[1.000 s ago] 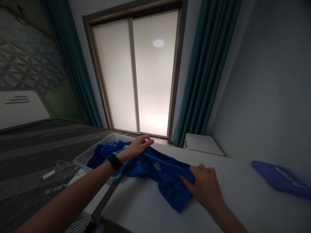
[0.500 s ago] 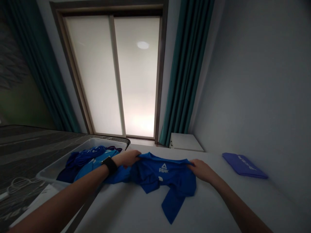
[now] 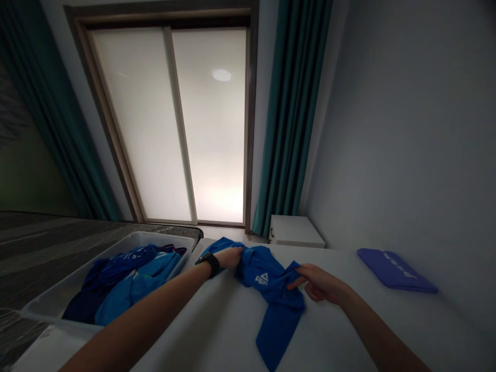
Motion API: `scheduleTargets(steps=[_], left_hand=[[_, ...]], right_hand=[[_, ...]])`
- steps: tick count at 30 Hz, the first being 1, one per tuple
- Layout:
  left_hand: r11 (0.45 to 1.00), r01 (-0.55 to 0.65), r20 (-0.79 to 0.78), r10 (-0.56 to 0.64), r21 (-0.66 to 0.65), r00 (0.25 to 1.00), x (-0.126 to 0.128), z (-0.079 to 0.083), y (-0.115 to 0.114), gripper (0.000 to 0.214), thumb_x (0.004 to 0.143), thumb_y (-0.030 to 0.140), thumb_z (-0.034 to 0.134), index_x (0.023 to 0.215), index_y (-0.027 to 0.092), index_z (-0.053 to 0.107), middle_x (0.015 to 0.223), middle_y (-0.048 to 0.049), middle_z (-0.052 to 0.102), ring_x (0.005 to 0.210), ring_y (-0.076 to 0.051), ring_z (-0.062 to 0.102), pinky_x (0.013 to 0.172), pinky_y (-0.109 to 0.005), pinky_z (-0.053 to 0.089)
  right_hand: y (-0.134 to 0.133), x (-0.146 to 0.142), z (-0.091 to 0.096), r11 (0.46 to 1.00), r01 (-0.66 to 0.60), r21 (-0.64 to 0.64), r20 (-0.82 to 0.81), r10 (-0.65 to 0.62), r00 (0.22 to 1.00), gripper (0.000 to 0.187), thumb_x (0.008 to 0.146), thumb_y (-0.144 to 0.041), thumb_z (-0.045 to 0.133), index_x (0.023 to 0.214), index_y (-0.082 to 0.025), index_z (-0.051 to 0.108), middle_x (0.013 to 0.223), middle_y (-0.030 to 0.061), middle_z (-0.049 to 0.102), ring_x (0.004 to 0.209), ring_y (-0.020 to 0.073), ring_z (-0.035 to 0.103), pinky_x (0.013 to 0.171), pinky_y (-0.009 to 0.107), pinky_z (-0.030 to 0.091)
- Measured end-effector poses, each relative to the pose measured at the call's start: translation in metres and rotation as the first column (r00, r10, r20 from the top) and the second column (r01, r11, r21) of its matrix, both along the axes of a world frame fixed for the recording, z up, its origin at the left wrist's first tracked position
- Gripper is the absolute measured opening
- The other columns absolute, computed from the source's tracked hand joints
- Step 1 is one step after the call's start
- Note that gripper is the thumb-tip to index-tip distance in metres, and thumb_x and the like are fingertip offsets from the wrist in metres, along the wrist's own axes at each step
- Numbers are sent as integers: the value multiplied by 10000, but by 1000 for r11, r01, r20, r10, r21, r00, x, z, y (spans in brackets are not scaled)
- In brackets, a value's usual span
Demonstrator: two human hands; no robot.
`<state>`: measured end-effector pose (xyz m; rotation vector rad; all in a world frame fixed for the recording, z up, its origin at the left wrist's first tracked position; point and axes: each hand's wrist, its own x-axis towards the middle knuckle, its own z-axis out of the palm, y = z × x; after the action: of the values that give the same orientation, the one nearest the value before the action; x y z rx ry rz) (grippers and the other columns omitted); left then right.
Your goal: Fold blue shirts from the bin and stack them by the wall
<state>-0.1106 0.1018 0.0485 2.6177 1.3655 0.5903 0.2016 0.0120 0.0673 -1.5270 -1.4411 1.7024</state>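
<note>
A crumpled blue shirt [image 3: 267, 281] with a white triangle logo and the lettering PEAK lies over the white table [image 3: 333, 330]. My left hand [image 3: 231, 257], with a black watch on the wrist, is closed on the cloth left of the logo. Part of the shirt spreads out behind that hand. At the right end of the shirt, my right hand [image 3: 320, 282] pinches an edge between thumb and fingers, its lower fingers curled beneath. One long flap of the fabric hangs toward me.
Left of the table stands a clear plastic bin [image 3: 50, 302] holding several blue garments [image 3: 132, 284]. A folded purple garment [image 3: 395, 268] with white lettering lies at the right near the wall. Behind the table is a white cabinet [image 3: 296, 230] beside a teal curtain [image 3: 289, 119].
My left hand has moved right, closer to my right hand, and the stretched top edge of the shirt has gone slack and bunched. The view has shifted slightly.
</note>
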Motion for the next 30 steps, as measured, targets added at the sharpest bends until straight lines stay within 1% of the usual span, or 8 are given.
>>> scheduleTargets(steps=[4, 8, 10, 13, 16, 19, 25, 30], left_hand=[[977, 161, -48, -170, -141, 984, 50, -25, 5, 287, 944, 104, 472, 1185, 171, 612, 1117, -84, 676, 1006, -189, 651, 908, -315, 527], [965, 224, -6, -227, -135, 974, 72, -37, -11, 439, 935, 144, 439, 1368, 209, 478, 1450, -121, 471, 1337, -273, 441, 1097, -443, 381], [965, 161, 89, -145, -206, 985, 61, -33, -15, 392, 900, 172, 486, 1281, 240, 541, 1424, -110, 497, 1329, -307, 442, 1095, -501, 349], [894, -1, 404, 203, -447, 892, 29, -20, -6, 237, 881, 220, 478, 1087, 224, 596, 1123, -95, 666, 1116, -268, 614, 968, -430, 466], [822, -25, 471, 350, -569, 810, 2, -6, 10, 265, 925, 286, 341, 1008, 170, 565, 661, -54, 666, 681, -239, 698, 670, -390, 562], [808, 11, 584, 416, -589, 697, -3, 6, 22, 303, 919, 340, 355, 990, 139, 570, 697, -96, 703, 674, -237, 716, 660, -379, 577], [952, -64, 810, 288, -299, 511, 26, 54, 22, 363, 924, 292, 408, 1237, 191, 561, 1285, -90, 635, 1208, -209, 579, 1063, -379, 429], [956, -197, 658, 7, 216, 753, 9, 71, 12, 463, 943, 231, 366, 1383, 162, 494, 1369, -108, 574, 1264, -243, 529, 1098, -427, 386]], right_hand=[[-9, -2, -4, 993, 27, 112, 168, -46, 985, 324, 906, -415, 463, 1147, -203, 508, 1021, 88, 724, 370, 72, 533, 325, 188, 247], [-47, -21, -22, 910, -238, 338, 550, 14, 835, 251, 876, -300, 514, 1107, -214, 563, 971, 57, 716, 701, 176, 692, 572, 238, 464], [-67, -37, -33, 806, -378, 455, 700, -62, 711, 292, 840, -199, 531, 1127, -223, 579, 1067, 84, 707, 983, 248, 675, 777, 297, 480], [-71, -50, -40, 784, -450, 428, 789, -82, 608, 362, 811, -151, 542, 1153, -264, 587, 1130, 74, 688, 940, 264, 689, 773, 327, 483], [-32, -42, -29, 840, -265, 474, 656, -136, 742, 254, 770, -98, 554, 976, -236, 611, 927, 53, 711, 789, 219, 702, 686, 286, 484], [28, -30, -3, 901, 216, 377, 73, -261, 962, 83, 861, -254, 533, 899, -193, 575, 714, 45, 667, 479, 180, 616, 458, 269, 444], [87, -37, 54, 629, 451, 634, -201, -429, 881, 218, 932, -407, 398, 1036, -249, 507, 933, 36, 638, 854, 197, 637, 720, 326, 517], [65, -16, 67, 277, 240, 930, -49, -557, 829, 253, 861, -423, 451, 994, -229, 544, 888, 46, 650, 838, 242, 592, 784, 367, 444]])
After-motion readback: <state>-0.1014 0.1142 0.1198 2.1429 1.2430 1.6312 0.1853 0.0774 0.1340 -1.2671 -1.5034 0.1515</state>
